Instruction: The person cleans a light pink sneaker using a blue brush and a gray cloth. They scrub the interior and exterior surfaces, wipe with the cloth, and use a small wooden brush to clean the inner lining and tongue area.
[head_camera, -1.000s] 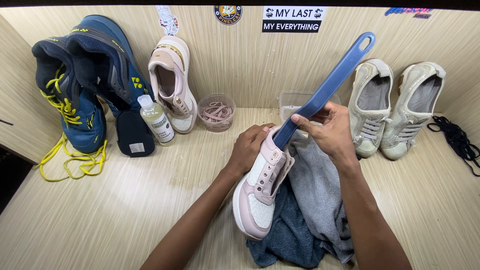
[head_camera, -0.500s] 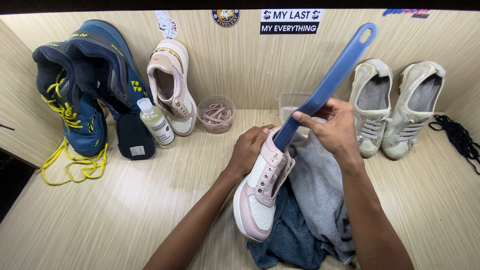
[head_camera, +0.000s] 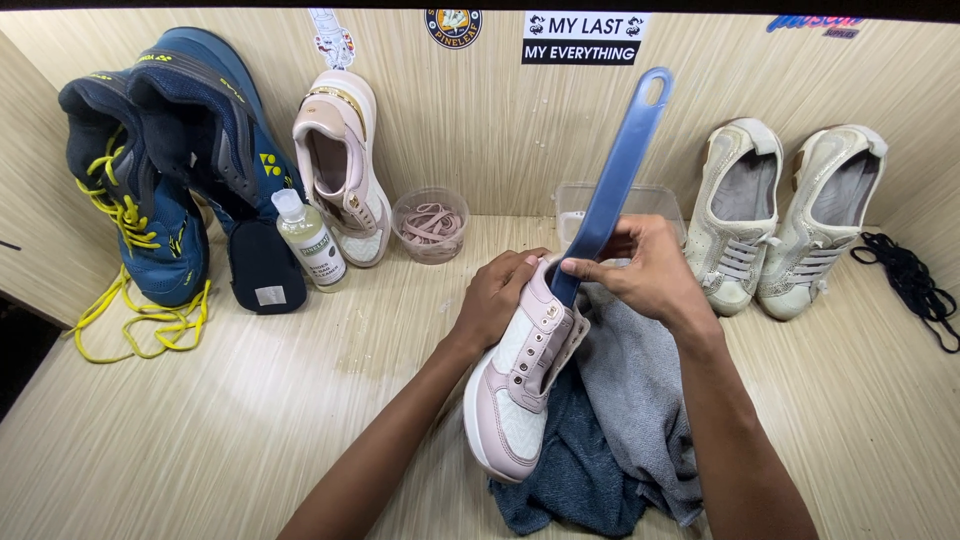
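Observation:
A pink and white sneaker (head_camera: 515, 395) lies on a grey cloth (head_camera: 630, 390) and a dark blue cloth (head_camera: 570, 480) near the table's front. My left hand (head_camera: 495, 295) grips its heel. My right hand (head_camera: 645, 270) holds a long blue brush handle (head_camera: 620, 165) whose lower end goes down into the shoe's opening; the brush head is hidden inside. The handle's top, with a hanging hole, leans up toward the back wall.
The matching pink sneaker (head_camera: 340, 165) leans on the back wall beside a clear bottle (head_camera: 308, 240), a cup of pink laces (head_camera: 430, 225) and a clear box (head_camera: 650, 200). Blue shoes (head_camera: 170, 150) with yellow laces stand left; two cream shoes (head_camera: 780, 215) and black laces (head_camera: 915, 280) right.
The brush handle has swung more upright, its top moving left and a little lower. My right hand shifted left toward the shoe. My left hand and the sneaker stayed put.

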